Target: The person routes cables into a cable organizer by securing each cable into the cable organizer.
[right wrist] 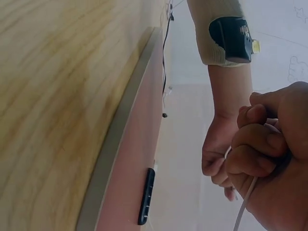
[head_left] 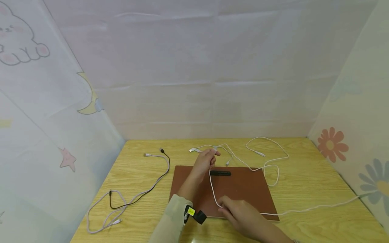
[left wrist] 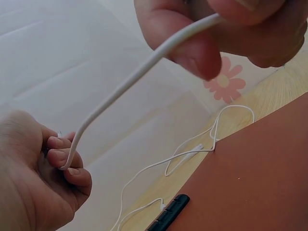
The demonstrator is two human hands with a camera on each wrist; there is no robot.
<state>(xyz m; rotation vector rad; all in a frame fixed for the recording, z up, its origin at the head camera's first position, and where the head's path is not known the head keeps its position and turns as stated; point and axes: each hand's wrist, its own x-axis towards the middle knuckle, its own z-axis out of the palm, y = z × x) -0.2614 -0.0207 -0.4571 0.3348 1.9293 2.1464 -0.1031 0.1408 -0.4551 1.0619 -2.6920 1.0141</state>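
Note:
A white cable (head_left: 211, 189) runs between my two hands above a brown board (head_left: 243, 189). Curled fingers of my left hand (head_left: 206, 161) grip it near the board's far edge, as the left wrist view also shows. Closer to the front edge, my right hand (head_left: 243, 214) holds the same cable (left wrist: 130, 86) in bent fingers. From there the cable trails off across the table to the right. A black cable clip strip (head_left: 221, 173) with several slots lies on the board, just beside my left hand.
More white cable (head_left: 275, 158) loops over the back right of the table (head_left: 316, 175), and white USB plugs (head_left: 192, 150) lie behind my left hand. At the left lie a whitish cable (head_left: 91, 216) and a black cable (head_left: 152, 187), partly together. Printed sheets wall in the back and sides.

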